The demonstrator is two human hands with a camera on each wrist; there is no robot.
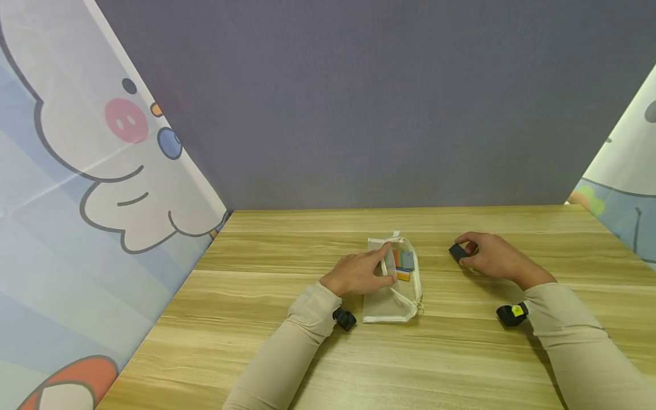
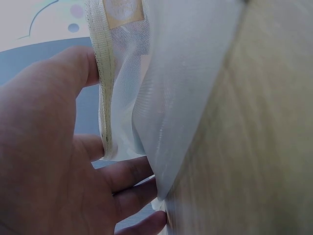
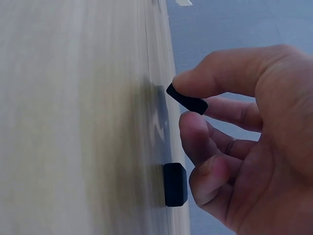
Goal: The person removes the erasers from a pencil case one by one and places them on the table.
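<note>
A white mesh zip bag (image 1: 377, 307) lies mid-table with its mouth open. Inside, colored pieces (image 1: 404, 275) show in orange, grey, blue and yellow. My left hand (image 1: 357, 273) touches the rim, thumb and index finger spread apart along it. In the left wrist view, the edge strip (image 2: 105, 93) runs across the thumb and index fingertips, and the other fingers reach under the mesh. To the bag's right, my right hand (image 1: 489, 255) pinches a small black block (image 3: 188, 100) between thumb and fingers. A second black block (image 3: 175, 185) stands on the table just below those fingers.
The wood-grain table (image 1: 246, 296) runs back to a grey upright panel (image 1: 379, 102). A cartoon-printed sheet (image 1: 66, 239) hangs at the left, another at the right. Black devices (image 1: 344, 319) are strapped to both wrists.
</note>
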